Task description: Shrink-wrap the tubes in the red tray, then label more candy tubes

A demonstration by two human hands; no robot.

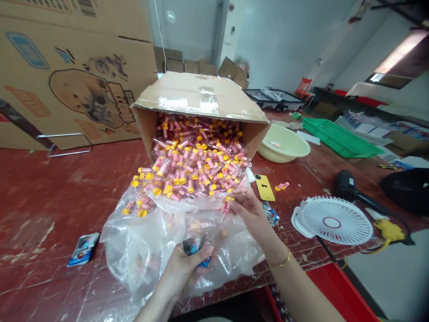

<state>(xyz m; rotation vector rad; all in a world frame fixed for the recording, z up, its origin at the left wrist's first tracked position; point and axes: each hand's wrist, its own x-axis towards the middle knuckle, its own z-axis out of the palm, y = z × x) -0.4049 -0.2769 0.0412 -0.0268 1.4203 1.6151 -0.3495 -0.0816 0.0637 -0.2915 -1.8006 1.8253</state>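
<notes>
My left hand [187, 264] is closed round a small blue and dark packet [191, 245], above the front part of a clear plastic sheet. A transparent film sleeve seems to rise from that packet; its edges are hard to make out. Between the thumb and fingertips of my right hand [246, 210] is a small clear tube [226, 205] with a yellow cap and pink-red filling. Behind both hands, many similar tubes [191, 170] spill from a cardboard box [201, 96] lying on its side, onto the plastic sheet [134, 241].
On the red table [40, 214] a blue packet [83, 248] lies at left. To the right are a yellow phone [264, 188], another packet [271, 213], a white fan [331, 221], a cream basin [284, 145] and a green tray [342, 138]. A large carton [77, 71] stands at left.
</notes>
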